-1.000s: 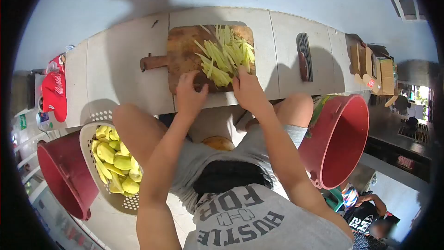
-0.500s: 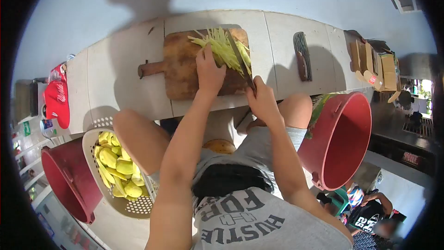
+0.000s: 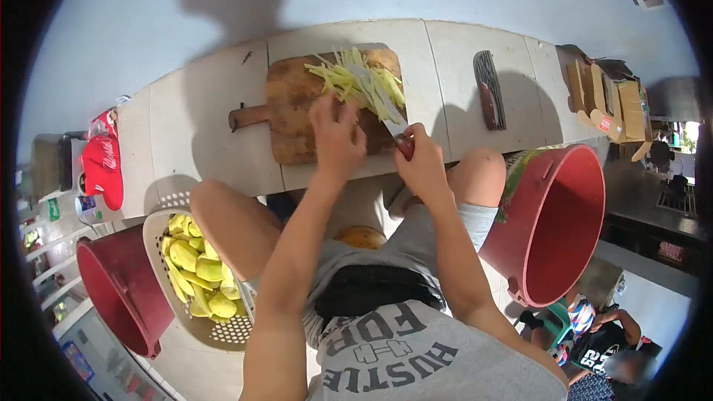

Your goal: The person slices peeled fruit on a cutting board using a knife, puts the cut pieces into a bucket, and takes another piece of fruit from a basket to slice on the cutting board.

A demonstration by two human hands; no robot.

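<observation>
My right hand (image 3: pixel 421 167) is closed around the reddish-brown handle of a knife (image 3: pixel 393 125). Its bright blade lies tilted flat among pale green strips (image 3: pixel 356 78), which look like cut green mango. These strips are heaped on the far right part of a worn wooden cutting board (image 3: pixel 293 115). My left hand (image 3: pixel 338 137) is over the board at the near edge of the heap, fingers bent and apart, slightly blurred. I see nothing held in it.
A second brown-handled blade (image 3: pixel 489 93) lies on the tiled counter (image 3: pixel 438 37). Left of my legs, a perforated basket (image 3: pixel 156 245) holds yellow-green peeled pieces beside a red bucket (image 3: pixel 122 289). Another red bucket (image 3: pixel 564 230), cardboard boxes (image 3: pixel 631 115) and a seated person (image 3: pixel 598 345) are at right.
My left hand has come off the strips toward me and its fingers have spread. The knife blade has turned from edge-on to flatter, showing its bright side. The view has shifted slightly.
</observation>
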